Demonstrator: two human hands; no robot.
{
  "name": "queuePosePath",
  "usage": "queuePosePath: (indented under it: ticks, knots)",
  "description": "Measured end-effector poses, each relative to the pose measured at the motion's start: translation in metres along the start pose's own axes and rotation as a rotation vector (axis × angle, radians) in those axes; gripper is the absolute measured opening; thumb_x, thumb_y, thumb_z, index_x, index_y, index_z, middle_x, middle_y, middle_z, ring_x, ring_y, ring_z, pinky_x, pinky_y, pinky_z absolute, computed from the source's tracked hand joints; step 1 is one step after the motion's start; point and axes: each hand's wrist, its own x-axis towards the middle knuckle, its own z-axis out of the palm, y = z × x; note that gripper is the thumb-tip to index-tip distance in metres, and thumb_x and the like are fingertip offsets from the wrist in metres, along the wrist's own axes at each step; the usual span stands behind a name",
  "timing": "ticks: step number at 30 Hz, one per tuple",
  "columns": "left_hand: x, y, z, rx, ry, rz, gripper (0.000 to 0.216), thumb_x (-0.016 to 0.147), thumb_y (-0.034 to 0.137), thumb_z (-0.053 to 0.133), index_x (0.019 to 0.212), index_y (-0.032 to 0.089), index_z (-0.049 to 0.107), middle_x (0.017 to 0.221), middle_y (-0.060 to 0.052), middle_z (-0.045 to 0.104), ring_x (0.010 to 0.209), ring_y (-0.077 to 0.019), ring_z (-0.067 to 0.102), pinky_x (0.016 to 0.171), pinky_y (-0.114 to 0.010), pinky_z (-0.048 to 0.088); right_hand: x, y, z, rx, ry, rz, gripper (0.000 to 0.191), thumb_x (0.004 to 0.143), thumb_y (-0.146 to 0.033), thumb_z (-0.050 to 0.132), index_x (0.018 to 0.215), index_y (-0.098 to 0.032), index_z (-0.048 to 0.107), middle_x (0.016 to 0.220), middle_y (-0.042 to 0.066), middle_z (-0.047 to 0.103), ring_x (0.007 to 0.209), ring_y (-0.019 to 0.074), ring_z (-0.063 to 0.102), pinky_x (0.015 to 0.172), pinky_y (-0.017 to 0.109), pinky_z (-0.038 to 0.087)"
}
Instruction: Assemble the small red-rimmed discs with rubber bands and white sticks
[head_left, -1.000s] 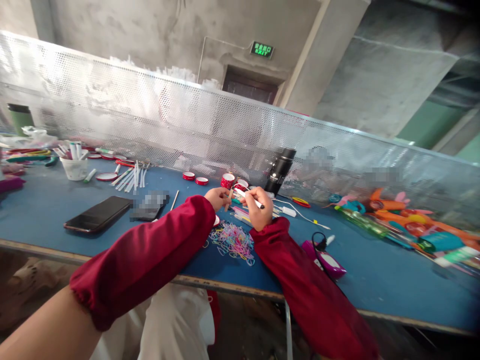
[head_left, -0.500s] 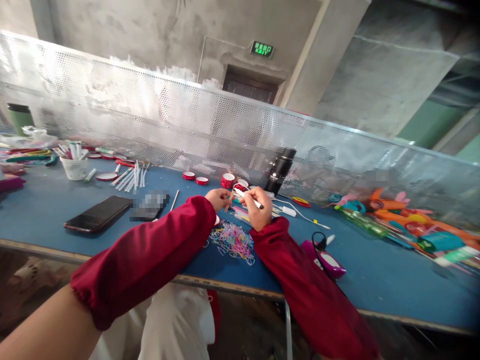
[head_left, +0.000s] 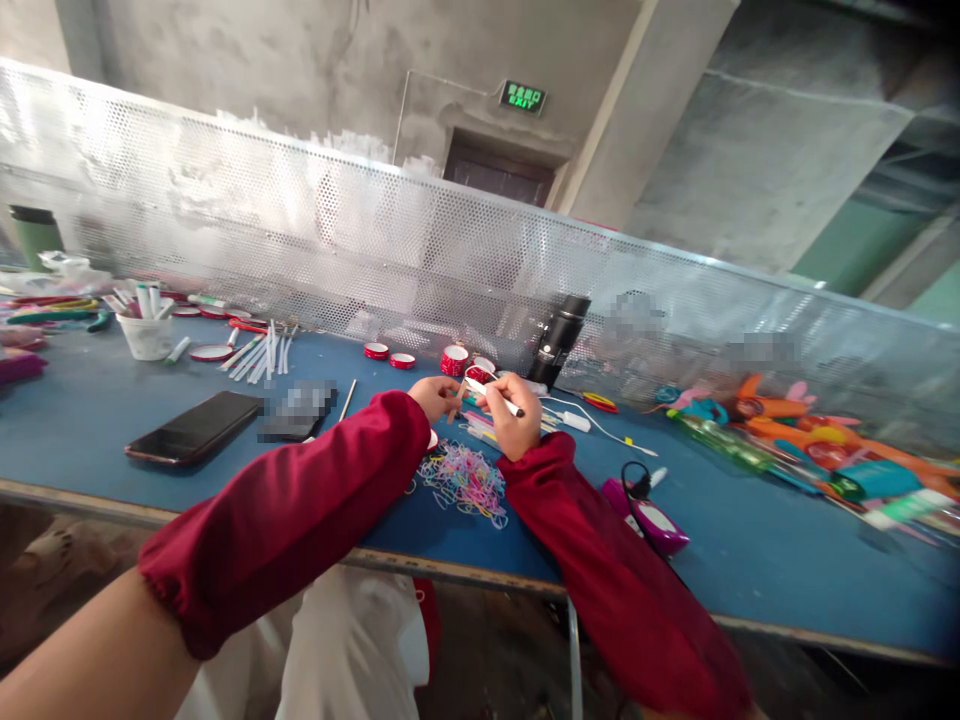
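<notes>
My right hand (head_left: pixel 517 418) is closed around a white marker pen (head_left: pixel 475 386) with a black end, its tip pointing left. Facing it, my left hand (head_left: pixel 432 398) pinches a thin tan stick (head_left: pixel 458 400); the fingers partly hide it, so its exact kind is unclear. The marker's tip is close to the stick, but I cannot tell whether they touch. Just below both hands lies a loose pile of small coloured rubber bands (head_left: pixel 466 482). Pastel sticks (head_left: pixel 480 430) lie under my right hand.
Red tape rolls (head_left: pixel 454 360) and a black bottle (head_left: pixel 564 335) stand towards the perforated metal screen (head_left: pixel 300 220). To the left are a phone (head_left: pixel 196 428) and a white cup of markers (head_left: pixel 146 335). A purple device (head_left: pixel 649 520) and colourful balloons (head_left: pixel 825 440) lie right.
Both hands keep nearly the same pose, marker and stick still held. The tan stick shows a little more below my left fingers. The whole view has shifted slightly.
</notes>
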Motion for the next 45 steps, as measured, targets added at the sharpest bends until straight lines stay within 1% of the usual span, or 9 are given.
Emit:
queuePosePath:
  ticks: [8, 16, 22, 26, 29, 33, 36, 41, 45]
  knots:
    - [-0.007, 0.013, 0.001, -0.042, 0.004, -0.021, 0.016, 0.072, 0.005, 0.067, 0.087, 0.011, 0.067, 0.058, 0.003, 0.060, 0.050, -0.0081, 0.053, 0.055, -0.021, 0.042, 0.000, -0.001, -0.002, -0.015, -0.001, -0.015, 0.017, 0.091, -0.034, 0.054, 0.079, -0.023, 0.057, 0.070, 0.000, 0.068, 0.065, 0.0179, 0.065, 0.065, 0.031, 0.053]
    - [-0.011, 0.021, 0.001, -0.098, 0.098, -0.071, 0.009, 0.075, 0.003, 0.063, 0.075, 0.012, 0.062, 0.056, 0.003, 0.058, 0.047, -0.0053, 0.050, 0.048, -0.017, 0.037, 0.006, 0.002, -0.004, -0.121, 0.090, -0.099, 0.021, 0.093, -0.039, 0.053, 0.102, -0.024, 0.063, 0.089, 0.004, 0.071, 0.074, 0.0198, 0.068, 0.072, 0.033, 0.053]
    - [-0.011, 0.025, 0.002, -0.166, 0.155, -0.127, 0.012, 0.086, 0.014, 0.056, 0.075, 0.015, 0.052, 0.055, 0.004, 0.055, 0.042, -0.0051, 0.047, 0.044, -0.017, 0.034, 0.007, 0.005, -0.003, -0.079, 0.002, 0.013, 0.032, 0.098, -0.046, 0.042, 0.094, -0.022, 0.063, 0.065, 0.000, 0.065, 0.053, 0.0152, 0.061, 0.057, 0.028, 0.050]
    - [-0.015, 0.030, 0.005, -0.234, 0.174, -0.191, 0.010, 0.093, 0.019, 0.046, 0.083, 0.019, 0.045, 0.060, 0.003, 0.059, 0.045, -0.0081, 0.055, 0.044, -0.017, 0.035, 0.006, 0.006, -0.002, -0.131, -0.019, -0.001, 0.020, 0.092, -0.042, 0.054, 0.096, -0.024, 0.060, 0.070, 0.001, 0.067, 0.064, 0.0185, 0.065, 0.065, 0.032, 0.052]
    - [-0.015, 0.030, 0.005, -0.254, 0.196, -0.163, 0.010, 0.095, 0.019, 0.044, 0.085, 0.019, 0.045, 0.056, 0.005, 0.055, 0.041, -0.0060, 0.049, 0.043, -0.015, 0.032, 0.007, 0.006, -0.002, -0.147, -0.002, -0.061, 0.024, 0.086, -0.035, 0.061, 0.107, -0.023, 0.057, 0.081, 0.002, 0.069, 0.076, 0.0206, 0.065, 0.076, 0.036, 0.052]
    - [-0.011, 0.028, 0.002, -0.254, 0.253, -0.133, 0.011, 0.095, 0.018, 0.043, 0.085, 0.019, 0.046, 0.050, 0.007, 0.047, 0.037, -0.0048, 0.039, 0.040, -0.014, 0.027, 0.008, 0.006, -0.003, -0.118, -0.003, -0.090, 0.028, 0.088, -0.034, 0.058, 0.113, -0.021, 0.057, 0.100, 0.007, 0.068, 0.089, 0.0219, 0.064, 0.086, 0.038, 0.050]
    - [-0.010, 0.028, -0.001, -0.248, 0.272, -0.158, 0.010, 0.095, 0.022, 0.045, 0.086, 0.020, 0.046, 0.051, 0.007, 0.046, 0.036, -0.0051, 0.037, 0.038, -0.016, 0.022, 0.008, 0.010, -0.003, -0.080, -0.013, -0.060, 0.028, 0.093, -0.035, 0.049, 0.116, -0.021, 0.057, 0.103, 0.008, 0.068, 0.096, 0.0224, 0.064, 0.089, 0.039, 0.049]
    - [-0.011, 0.031, -0.002, -0.223, 0.266, -0.163, 0.008, 0.095, 0.020, 0.043, 0.088, 0.020, 0.047, 0.053, 0.007, 0.043, 0.037, -0.0051, 0.035, 0.038, -0.016, 0.018, 0.008, 0.015, -0.001, -0.039, -0.026, -0.036, 0.032, 0.099, -0.038, 0.036, 0.120, -0.021, 0.053, 0.097, 0.008, 0.069, 0.088, 0.0201, 0.065, 0.086, 0.038, 0.051]
    - [-0.011, 0.030, -0.004, -0.183, 0.252, -0.164, 0.010, 0.093, 0.017, 0.041, 0.086, 0.019, 0.046, 0.053, 0.008, 0.037, 0.037, -0.0053, 0.030, 0.040, -0.017, 0.021, 0.008, 0.019, 0.001, -0.035, -0.076, 0.033, 0.032, 0.096, -0.045, 0.046, 0.117, -0.022, 0.051, 0.088, 0.005, 0.070, 0.079, 0.0198, 0.067, 0.077, 0.037, 0.054]
